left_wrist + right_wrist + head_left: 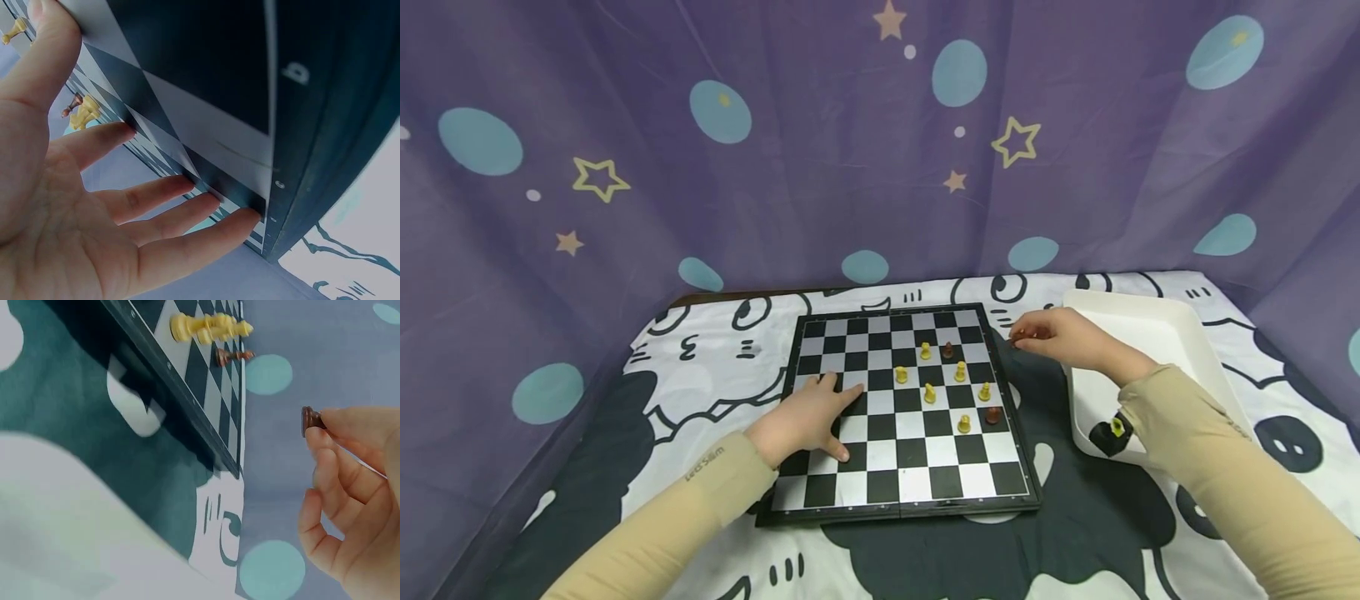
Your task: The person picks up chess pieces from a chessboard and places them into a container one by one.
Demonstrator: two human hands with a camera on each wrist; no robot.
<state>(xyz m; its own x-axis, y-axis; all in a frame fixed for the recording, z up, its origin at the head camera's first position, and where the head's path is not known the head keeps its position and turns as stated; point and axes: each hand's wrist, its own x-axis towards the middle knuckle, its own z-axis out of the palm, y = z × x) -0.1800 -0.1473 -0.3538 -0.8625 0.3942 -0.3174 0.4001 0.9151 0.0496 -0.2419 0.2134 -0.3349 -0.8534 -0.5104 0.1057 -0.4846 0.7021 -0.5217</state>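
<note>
The dark red chess piece [311,420] is pinched between thumb and fingertips of the right hand [1060,335], just off the right edge of the chessboard [910,454]. The left hand [807,417] is spread over the board's left side, holding nothing. Six yellow pieces [960,373] and two other dark red ones [992,415] are on the board's right half; the pinched one, seemingly mid-transfer, is yet to be set down. A white tray [1157,342] sits to the right. Cartoon-print cloth [955,554] covers the surface, and a purple curtain [850,167] with stars hangs behind.
</note>
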